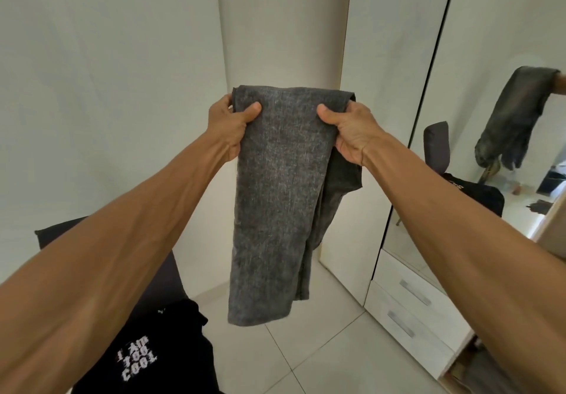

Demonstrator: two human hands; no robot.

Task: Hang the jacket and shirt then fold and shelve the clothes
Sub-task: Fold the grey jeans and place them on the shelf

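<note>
A dark grey pair of jeans (275,197) hangs folded over in front of me, held up at arm's length. My left hand (229,124) grips its upper left edge, thumb on the front. My right hand (346,130) grips the upper right edge the same way. The fabric drops in two layers toward the floor. A black T-shirt with white lettering (153,354) lies on a dark seat at the lower left.
A dark cushioned seat (76,231) stands at the left against the white wall. A wardrobe with a mirror door (490,118) and two white drawers (413,308) fills the right. The mirror reflects the jeans and the seat. Pale floor tiles (306,347) lie below.
</note>
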